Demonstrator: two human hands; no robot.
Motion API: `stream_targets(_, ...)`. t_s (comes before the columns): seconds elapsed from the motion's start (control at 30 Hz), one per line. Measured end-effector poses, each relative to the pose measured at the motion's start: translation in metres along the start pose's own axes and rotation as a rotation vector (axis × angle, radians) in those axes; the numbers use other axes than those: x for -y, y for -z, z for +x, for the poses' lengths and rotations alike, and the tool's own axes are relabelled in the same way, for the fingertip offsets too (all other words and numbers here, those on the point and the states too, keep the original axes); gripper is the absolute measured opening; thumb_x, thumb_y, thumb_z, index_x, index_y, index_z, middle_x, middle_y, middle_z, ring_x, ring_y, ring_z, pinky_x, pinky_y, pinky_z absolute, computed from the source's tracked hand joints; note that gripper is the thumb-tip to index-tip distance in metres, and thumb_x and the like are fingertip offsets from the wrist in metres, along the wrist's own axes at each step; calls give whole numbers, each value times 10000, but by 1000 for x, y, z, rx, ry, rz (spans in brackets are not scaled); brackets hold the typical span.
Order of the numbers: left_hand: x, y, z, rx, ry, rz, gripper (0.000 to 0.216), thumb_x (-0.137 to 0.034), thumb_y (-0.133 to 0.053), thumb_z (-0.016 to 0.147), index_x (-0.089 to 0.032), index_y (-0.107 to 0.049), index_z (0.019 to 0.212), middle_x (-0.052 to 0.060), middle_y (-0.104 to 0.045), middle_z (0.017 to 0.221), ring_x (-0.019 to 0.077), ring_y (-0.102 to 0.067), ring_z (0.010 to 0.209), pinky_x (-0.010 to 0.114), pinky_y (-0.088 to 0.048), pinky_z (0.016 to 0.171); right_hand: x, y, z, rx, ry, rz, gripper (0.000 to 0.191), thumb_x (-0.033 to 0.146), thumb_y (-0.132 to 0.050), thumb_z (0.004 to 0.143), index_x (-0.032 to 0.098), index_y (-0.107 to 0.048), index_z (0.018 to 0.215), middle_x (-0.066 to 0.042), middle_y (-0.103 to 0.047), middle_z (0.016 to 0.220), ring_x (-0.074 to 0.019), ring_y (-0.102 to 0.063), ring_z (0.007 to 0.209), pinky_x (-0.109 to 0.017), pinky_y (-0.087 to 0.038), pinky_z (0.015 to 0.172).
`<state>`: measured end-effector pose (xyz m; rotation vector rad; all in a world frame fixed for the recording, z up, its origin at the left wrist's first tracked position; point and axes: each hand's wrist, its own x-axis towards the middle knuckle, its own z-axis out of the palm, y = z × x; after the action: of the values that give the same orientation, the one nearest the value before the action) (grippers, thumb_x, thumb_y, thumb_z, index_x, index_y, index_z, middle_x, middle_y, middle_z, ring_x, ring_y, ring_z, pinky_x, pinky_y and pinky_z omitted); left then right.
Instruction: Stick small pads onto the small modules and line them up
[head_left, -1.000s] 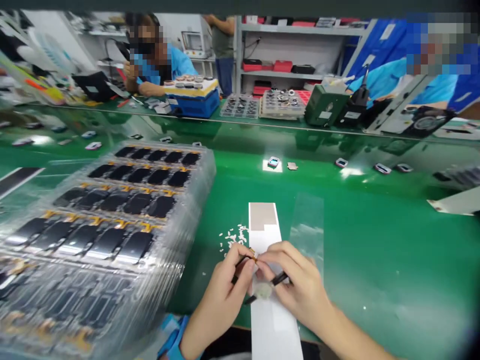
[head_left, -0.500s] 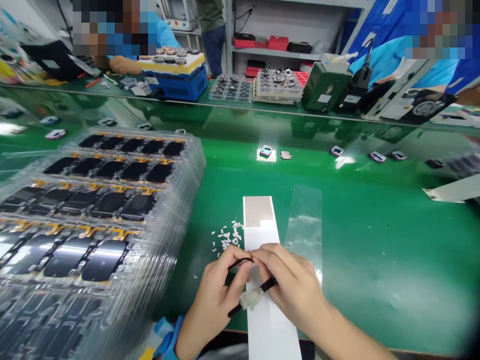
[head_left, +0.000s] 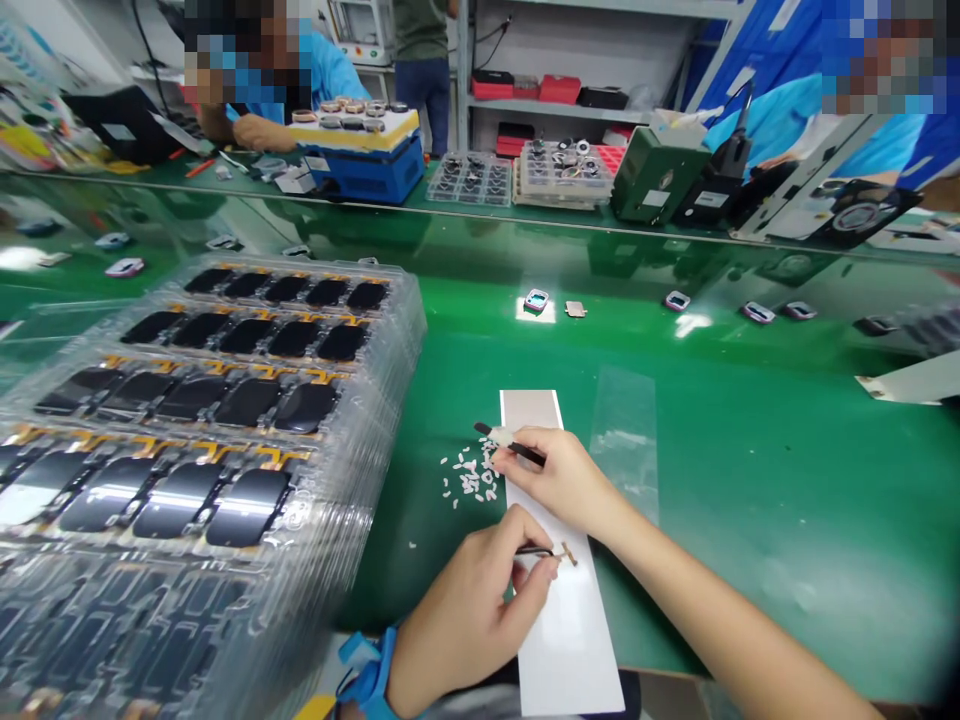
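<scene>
My left hand (head_left: 480,595) is closed, pinching a thin dark part with a small brown flex cable (head_left: 568,553) sticking out past the fingertips. It is low over the long white strip (head_left: 566,640); most of the part is hidden by the fingers. Farther forward, my right hand (head_left: 559,470) grips a slim black tool with a whitish wrap (head_left: 501,436) around its middle. The tool's dark tip points left, above a scatter of tiny white pieces (head_left: 470,480) beside the strip. I cannot tell whether the tip touches anything.
Stacked clear trays (head_left: 405,320) of dark screens fill the left. A transparent film (head_left: 626,430) lies right of the strip. Small watch-like cases (head_left: 537,299) sit along the far side. Beyond a ledge, a co-worker's hand (head_left: 262,132) is near a blue box (head_left: 375,170).
My hands, which were together, have parted. The right has moved forward with the black tool, now turned toward the white pieces. The left has come nearer and right, still holding the dark part.
</scene>
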<state>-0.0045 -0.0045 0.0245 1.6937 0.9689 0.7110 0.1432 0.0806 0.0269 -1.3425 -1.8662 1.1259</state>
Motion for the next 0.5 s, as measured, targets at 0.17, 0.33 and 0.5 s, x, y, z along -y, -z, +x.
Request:
stream_targets(0.17, 7, 0, -3, -56, 30, -111, 97, -231, -421, 1025, -212, -492, 962, 16, -642, 841, 154, -609, 746, 259, -423, 679, -6, -1, -6, 17, -21, 98, 184, 292, -609, 849, 179, -677, 721, -4, -683, 680, -148, -614, 639, -260, -468, 598)
stream_targets(0.33, 12, -2, -3, -251, 63, -258, 80, -281, -428, 1041, -231, -475, 998, -60, -503, 671, 119, -502, 596, 225, -378, 580, -8, 4, -16, -45, -46, 257, 162, 330, -685, 809, 191, -735, 877, -50, -781, 876, -194, -727, 804, -318, -569, 744)
stream_targets(0.5, 1, 0, -1, 35, -49, -110, 64, -162, -480, 965, -208, -522, 951, -4, -628, 786, 131, -589, 671, 218, -406, 609, -5, -2, -12, -46, -6, 273, 136, 285, -642, 830, 208, -751, 856, -40, -795, 883, -198, -745, 854, -329, -583, 788)
